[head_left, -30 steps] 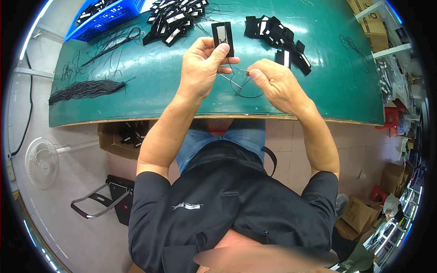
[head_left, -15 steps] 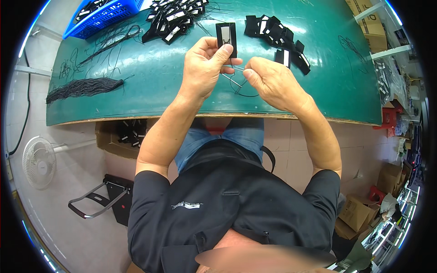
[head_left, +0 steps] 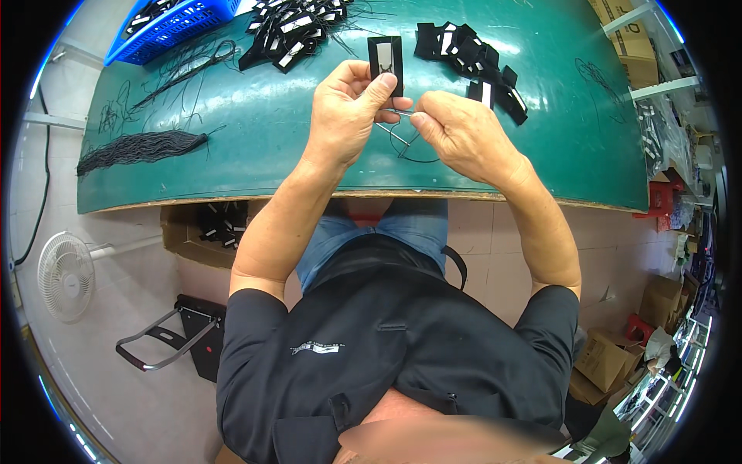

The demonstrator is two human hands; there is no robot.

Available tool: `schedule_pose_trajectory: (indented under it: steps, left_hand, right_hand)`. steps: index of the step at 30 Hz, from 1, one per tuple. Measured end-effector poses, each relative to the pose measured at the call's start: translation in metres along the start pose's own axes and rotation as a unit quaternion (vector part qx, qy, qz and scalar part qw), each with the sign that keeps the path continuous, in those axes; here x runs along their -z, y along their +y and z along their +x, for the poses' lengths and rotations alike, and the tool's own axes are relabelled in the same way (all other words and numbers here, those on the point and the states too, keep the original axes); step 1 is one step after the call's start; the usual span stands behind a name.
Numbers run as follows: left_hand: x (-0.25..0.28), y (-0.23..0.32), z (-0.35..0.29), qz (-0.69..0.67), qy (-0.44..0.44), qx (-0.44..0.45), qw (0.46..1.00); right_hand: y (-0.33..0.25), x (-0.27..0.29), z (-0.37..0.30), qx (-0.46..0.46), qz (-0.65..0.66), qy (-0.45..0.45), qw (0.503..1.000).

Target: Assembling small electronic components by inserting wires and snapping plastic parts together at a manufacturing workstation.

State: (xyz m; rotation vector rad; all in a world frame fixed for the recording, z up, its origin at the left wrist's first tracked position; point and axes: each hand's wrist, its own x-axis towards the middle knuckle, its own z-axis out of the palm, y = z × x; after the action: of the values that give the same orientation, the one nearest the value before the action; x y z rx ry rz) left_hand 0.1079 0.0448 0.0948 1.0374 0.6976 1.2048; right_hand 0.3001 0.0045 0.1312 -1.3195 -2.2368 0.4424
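Head view: I find the black pale-faced piece [head_left: 386,60] at upper centre of the frame, pinched in the left hand's [head_left: 348,100] grip. The right hand's [head_left: 468,131] grip, just right of it, is closed on a slender metal tool [head_left: 402,114]; dark cord [head_left: 421,162] loops below. Judged risk: the cord could snag on the tool if slack gathers, or a slip could jab the left hand. Containers: the blue basket [head_left: 170,39], upper left, carries black-and-white pieces [head_left: 151,15]; the cardboard box [head_left: 189,250] below the bench [head_left: 270,158], left of centre, holds dark pieces [head_left: 222,224]
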Motion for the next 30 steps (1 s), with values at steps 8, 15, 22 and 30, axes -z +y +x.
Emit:
schedule_pose_trajectory:
  steps: [8,15,22,30]
  left_hand:
    - [0.001,-0.001,0.001,-0.004,0.000,0.000,1.000]
    - [0.001,-0.001,0.002,-0.012,-0.001,0.004,1.000]
    - [0.001,-0.004,0.004,-0.001,0.017,0.018,1.000]
    - [0.000,-0.010,0.010,-0.005,0.015,0.018,1.000]
  right_hand:
    - [0.001,-0.003,0.002,0.011,0.007,0.019,1.000]
    - [0.002,-0.003,0.005,0.000,-0.012,0.006,1.000]
    - [0.007,-0.006,0.005,-0.007,-0.007,0.002,1.000]
    - [0.014,-0.008,0.006,-0.006,0.011,0.007,1.000]
